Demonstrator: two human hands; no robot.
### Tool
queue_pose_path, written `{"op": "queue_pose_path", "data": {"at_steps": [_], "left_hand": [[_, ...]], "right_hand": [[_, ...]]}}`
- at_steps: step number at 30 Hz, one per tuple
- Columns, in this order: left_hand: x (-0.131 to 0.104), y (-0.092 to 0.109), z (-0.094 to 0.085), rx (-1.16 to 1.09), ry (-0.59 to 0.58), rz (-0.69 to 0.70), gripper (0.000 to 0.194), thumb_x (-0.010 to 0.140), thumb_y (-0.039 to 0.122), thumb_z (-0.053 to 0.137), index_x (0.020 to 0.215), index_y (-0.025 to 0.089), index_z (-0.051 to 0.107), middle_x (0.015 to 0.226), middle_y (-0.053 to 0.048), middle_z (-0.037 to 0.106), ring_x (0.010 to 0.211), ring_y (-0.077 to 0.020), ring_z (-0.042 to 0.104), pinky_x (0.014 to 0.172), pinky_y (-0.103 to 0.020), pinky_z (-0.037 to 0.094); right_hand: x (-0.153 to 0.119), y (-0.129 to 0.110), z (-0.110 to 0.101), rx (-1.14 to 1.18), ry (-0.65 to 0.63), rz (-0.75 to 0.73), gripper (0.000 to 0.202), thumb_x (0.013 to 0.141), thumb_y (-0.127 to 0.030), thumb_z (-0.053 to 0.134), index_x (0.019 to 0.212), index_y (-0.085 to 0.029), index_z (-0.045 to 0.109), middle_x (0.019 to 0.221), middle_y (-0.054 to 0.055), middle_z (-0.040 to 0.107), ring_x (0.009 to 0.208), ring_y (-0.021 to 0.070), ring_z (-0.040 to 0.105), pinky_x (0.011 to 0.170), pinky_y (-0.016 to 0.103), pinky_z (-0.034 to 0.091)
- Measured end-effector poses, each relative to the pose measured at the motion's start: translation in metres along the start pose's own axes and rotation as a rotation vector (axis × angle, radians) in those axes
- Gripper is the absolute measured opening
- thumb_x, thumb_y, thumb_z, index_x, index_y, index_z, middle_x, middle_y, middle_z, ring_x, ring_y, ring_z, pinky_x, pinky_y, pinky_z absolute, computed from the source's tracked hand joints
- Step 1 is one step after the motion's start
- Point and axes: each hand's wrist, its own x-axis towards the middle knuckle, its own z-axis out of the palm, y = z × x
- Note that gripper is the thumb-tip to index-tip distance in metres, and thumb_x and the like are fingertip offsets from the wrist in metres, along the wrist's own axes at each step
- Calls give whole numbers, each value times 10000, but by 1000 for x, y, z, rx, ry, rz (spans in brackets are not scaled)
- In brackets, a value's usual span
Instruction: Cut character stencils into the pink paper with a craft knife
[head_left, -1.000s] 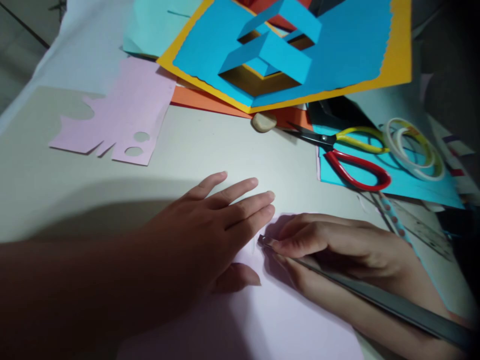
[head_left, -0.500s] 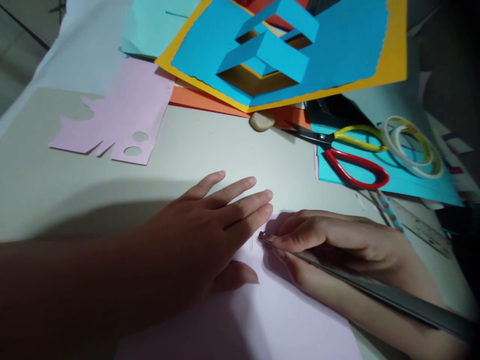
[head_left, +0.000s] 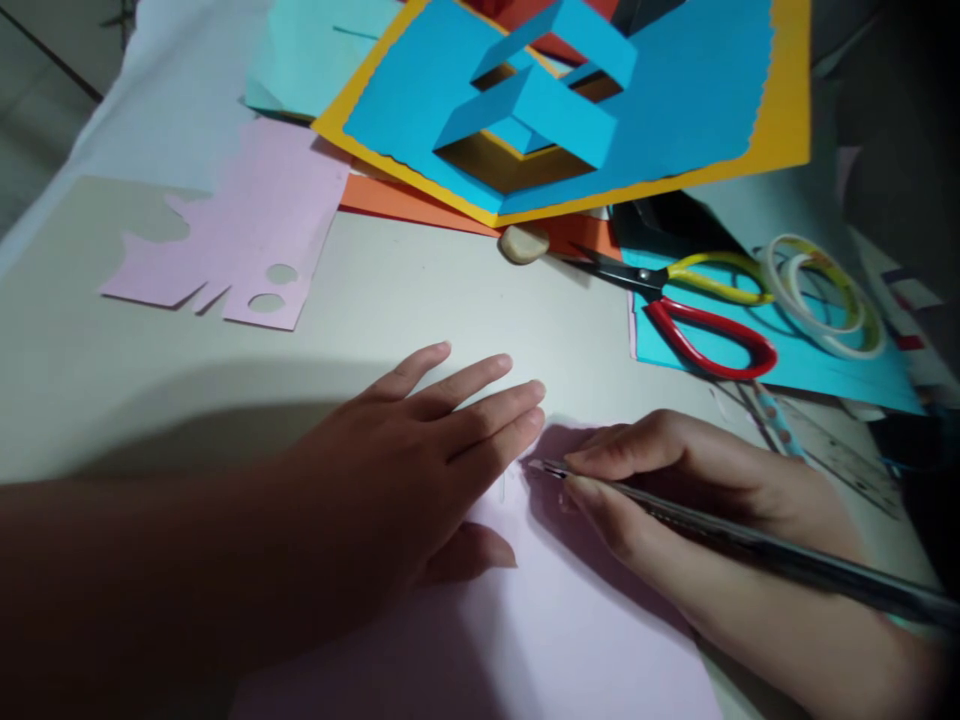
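My left hand (head_left: 420,460) lies flat with fingers apart. It rests across the upper part of a pale pink paper sheet (head_left: 600,640), its fingertips reaching past the sheet onto the table. My right hand (head_left: 697,490) is closed round a slim, dark craft knife (head_left: 720,540), pinched near its metal tip. That tip is just right of my left index finger, close over the paper; I cannot tell whether it touches. A short thin line marks the paper between my hands. My left forearm covers part of the sheet.
Beyond my hands stand a blue and yellow pop-up card (head_left: 675,90), an eraser-like pale lump (head_left: 523,243) and scissors (head_left: 705,310). Tape rolls (head_left: 862,340) lie on blue paper (head_left: 847,380) at right, near a clear ruler (head_left: 855,460). Cut pink paper (head_left: 255,220) lies at left.
My right hand and the craft knife have shifted slightly right, and the knife's tip shows more clearly. The left hand stays almost still.
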Motion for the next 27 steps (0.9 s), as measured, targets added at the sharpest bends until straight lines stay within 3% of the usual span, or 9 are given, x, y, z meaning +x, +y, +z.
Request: {"op": "queue_pose_path", "data": {"at_steps": [5, 9, 12, 22, 27], "left_hand": [[3, -1, 1, -16, 15, 9, 559, 1074, 486, 389, 1504, 129, 396, 1625, -57, 390, 1527, -260, 297, 1255, -496, 202], [4, 0, 1, -20, 37, 8, 531, 1079, 474, 381, 1473, 123, 442, 1587, -60, 451, 1497, -269, 358, 1238, -499, 234], [4, 1, -1, -30, 10, 1, 558, 1063, 491, 429, 1487, 128, 425, 1610, -57, 417, 1517, -266, 319, 1256, -480, 191], [2, 0, -2, -33, 3, -15, 564, 1063, 495, 433, 1497, 135, 417, 1624, -47, 393, 1535, -252, 278, 1271, -445, 131], [2, 0, -1, -14, -5, -11, 573, 1064, 504, 423, 1501, 133, 417, 1623, -55, 396, 1532, -258, 284, 1266, -456, 140]], "right_hand": [[-2, 1, -2, -53, 11, -14, 183, 783, -416, 798, 718, -254, 741, 609, -3, 704, 593, 188, 707, 477, 243, 550], [-5, 0, -4, -80, -14, -2, 55, 845, -261, 727, 798, -245, 751, 681, -9, 762, 582, 170, 729, 431, 211, 515], [-5, 0, -5, -67, -32, -18, 85, 863, -183, 683, 853, -231, 752, 769, -3, 809, 620, 171, 763, 408, 201, 493], [-10, 6, -6, -85, -43, -51, 92, 866, -186, 681, 818, -241, 736, 766, -1, 801, 624, 168, 755, 436, 213, 506], [-5, -1, 1, -150, 34, -61, 120, 822, -346, 757, 738, -271, 718, 614, -1, 708, 555, 191, 701, 447, 255, 531]]}}
